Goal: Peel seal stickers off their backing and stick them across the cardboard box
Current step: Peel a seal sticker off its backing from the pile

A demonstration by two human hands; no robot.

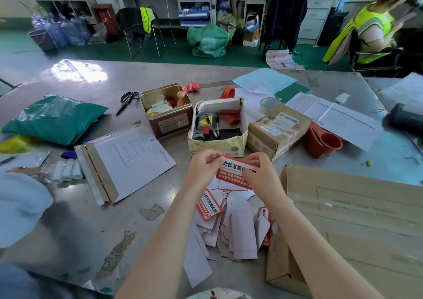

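**Sticker mid-peel, box waiting at the right**

The box point(357, 218) lies flat just right of the right hand point(261, 175), its far and near ends cut off by the frame, so where the seam runs is hard to say. Below both hands spreads a pile point(229, 230) of spent backings with a few stickers among them; a fresh one could get lost there, or a peeled one could catch on loose paper.

Between the hands, held above the pile, is the sticker point(235, 173). The left hand point(203, 168) pinches its upper left corner; the right hand's fingers are curled over its right edge. Likely risks: the film tears at the corner, curls back on itself, or clings to a finger before reaching the box.

The right fingers hide that edge, so whether the backing has begun to separate cannot be told.
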